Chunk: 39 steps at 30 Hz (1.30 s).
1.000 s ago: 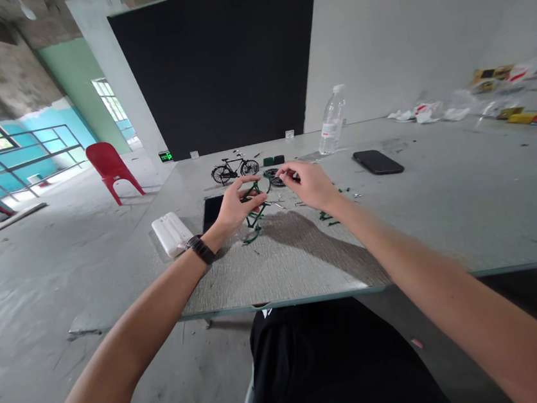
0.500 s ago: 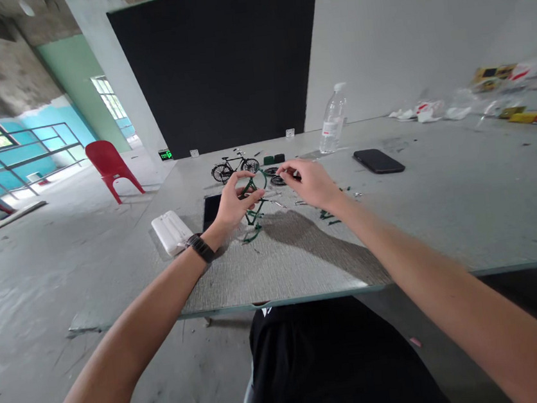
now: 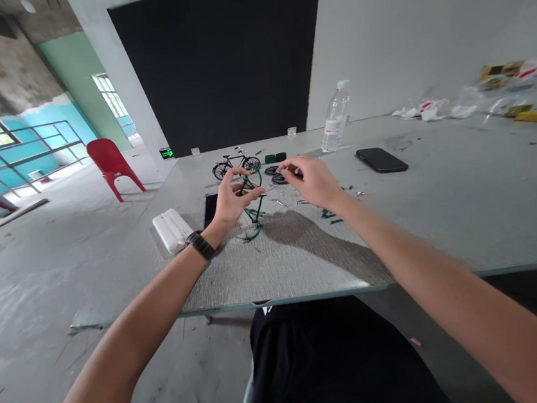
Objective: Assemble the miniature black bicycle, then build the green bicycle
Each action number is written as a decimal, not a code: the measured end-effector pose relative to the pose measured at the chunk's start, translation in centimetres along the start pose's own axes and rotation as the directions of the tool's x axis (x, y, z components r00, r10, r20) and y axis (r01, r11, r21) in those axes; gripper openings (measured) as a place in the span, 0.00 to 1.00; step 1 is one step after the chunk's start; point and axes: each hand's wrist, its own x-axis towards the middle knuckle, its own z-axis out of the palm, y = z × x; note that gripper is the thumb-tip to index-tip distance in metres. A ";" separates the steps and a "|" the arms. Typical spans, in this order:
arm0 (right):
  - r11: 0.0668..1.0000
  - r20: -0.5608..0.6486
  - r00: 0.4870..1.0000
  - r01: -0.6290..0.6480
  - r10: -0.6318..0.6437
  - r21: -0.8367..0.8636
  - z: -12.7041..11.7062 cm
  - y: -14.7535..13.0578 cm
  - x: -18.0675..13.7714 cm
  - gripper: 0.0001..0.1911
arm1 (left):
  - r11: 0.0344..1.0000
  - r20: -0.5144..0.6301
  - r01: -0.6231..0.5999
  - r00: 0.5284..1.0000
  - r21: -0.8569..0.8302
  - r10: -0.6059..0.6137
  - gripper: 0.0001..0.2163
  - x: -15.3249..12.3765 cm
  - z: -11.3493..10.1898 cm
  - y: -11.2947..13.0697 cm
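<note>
My left hand grips a green model bicycle frame between thumb and fingers, holding it upright above the table. Curved green pieces show at the top and bottom of this frame. To its right is my right hand, its thumb and fingertips pinched together; what they hold, if anything, is too small to make out. Just past those fingertips lie black model wheels. Small silvery parts rest between the hands, and more green parts lie under my right wrist.
An assembled black model bicycle stands at the back. A white case and a dark flat device lie on the left. Farther right are a plastic bottle, a black phone and crumpled wrappers.
My left hand has tilted the green frame slightly, so its upper curved piece sits closer to the fingers. My right hand stays pinched in nearly the same place. The whole view has shifted a little.
</note>
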 end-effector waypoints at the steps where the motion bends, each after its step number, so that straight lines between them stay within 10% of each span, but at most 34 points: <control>1: 1.000 0.004 1.000 -0.002 0.002 0.005 0.0 0.0 0.0 0.12 | 1.000 -0.001 0.004 1.000 -0.003 -0.004 0.21 0.0 0.0 0.0; 39: 0.989 0.055 0.989 0.135 -0.138 0.068 0.9 -1.4 -0.4 0.14 | 0.998 -0.113 0.052 0.992 0.036 -0.048 0.21 0.5 -0.5 0.9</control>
